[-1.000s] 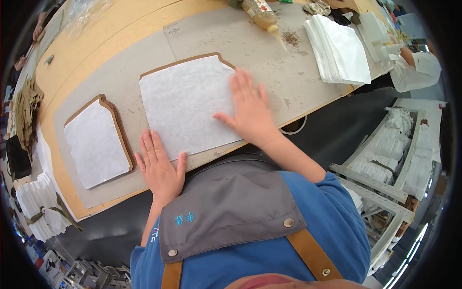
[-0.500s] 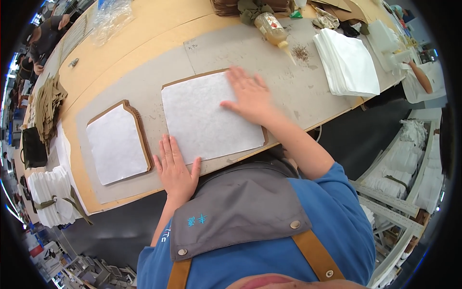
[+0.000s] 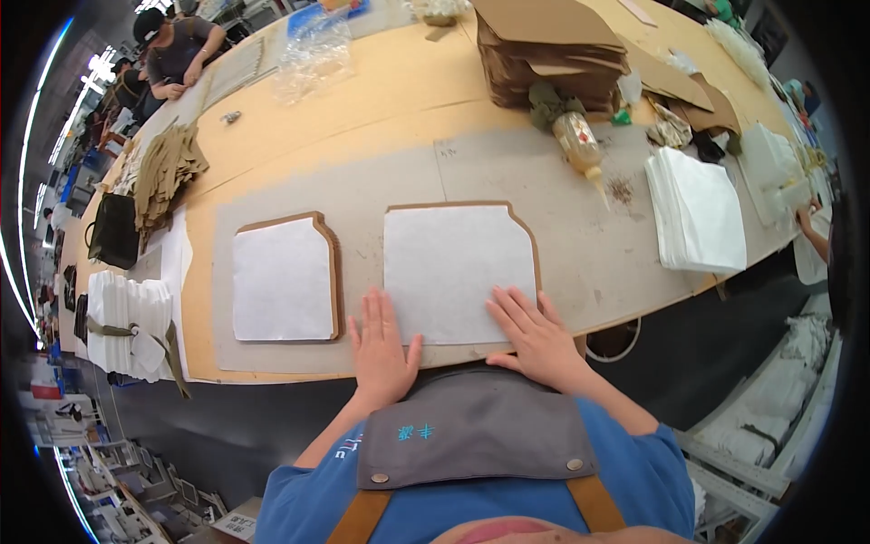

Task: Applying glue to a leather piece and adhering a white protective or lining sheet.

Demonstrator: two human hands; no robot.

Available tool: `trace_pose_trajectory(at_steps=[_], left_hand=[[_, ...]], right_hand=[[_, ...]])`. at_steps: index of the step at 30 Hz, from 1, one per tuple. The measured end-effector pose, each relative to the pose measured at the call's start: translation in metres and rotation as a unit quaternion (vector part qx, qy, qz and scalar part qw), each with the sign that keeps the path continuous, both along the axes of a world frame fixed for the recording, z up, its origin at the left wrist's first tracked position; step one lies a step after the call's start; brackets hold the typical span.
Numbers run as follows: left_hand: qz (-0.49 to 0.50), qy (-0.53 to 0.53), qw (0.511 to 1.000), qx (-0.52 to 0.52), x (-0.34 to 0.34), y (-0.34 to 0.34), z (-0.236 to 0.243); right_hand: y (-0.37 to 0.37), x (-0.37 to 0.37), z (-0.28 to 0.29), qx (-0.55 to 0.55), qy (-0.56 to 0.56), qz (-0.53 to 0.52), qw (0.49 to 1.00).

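Pressing white sheet [image 3: 456, 267], both hands flat.

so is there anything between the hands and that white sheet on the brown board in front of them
Nothing visible. Both hands lie flat on the near edge of the white sheet: the left hand at its near left corner, the right hand at its near right part. The other white sheet lies apart, to the left.
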State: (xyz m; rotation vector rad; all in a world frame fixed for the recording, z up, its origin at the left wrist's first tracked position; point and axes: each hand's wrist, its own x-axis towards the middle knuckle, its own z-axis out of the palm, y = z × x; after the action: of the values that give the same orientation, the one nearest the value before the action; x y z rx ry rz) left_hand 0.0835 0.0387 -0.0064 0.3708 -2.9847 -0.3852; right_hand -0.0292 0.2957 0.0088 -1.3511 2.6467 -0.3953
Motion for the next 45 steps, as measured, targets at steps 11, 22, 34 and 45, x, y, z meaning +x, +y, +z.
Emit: trace_pose_trajectory(at_steps=[11,22,34,45], left_hand=[[-0.283,-0.089,0.955,0.002,-0.014,0.012,0.002],[-0.080,-0.012,0.996,-0.023,-0.072,-0.036,0.027],[-0.097,-0.076,0.992,0.024,-0.153,-0.069,0.042],[-0.118,-0.046,0.991,0.051,-0.161,-0.080,0.042]], right_hand=[[0.028,0.009,-0.006,0.027,0.064,-0.032,0.997],[0.044,-0.014,0.001,-0.052,0.069,-0.117,0.989],[0.078,-0.049,-0.019,-0.141,0.142,-0.234,0.951],[0.077,-0.055,-0.026,-0.140,0.157,-0.214,0.954]])
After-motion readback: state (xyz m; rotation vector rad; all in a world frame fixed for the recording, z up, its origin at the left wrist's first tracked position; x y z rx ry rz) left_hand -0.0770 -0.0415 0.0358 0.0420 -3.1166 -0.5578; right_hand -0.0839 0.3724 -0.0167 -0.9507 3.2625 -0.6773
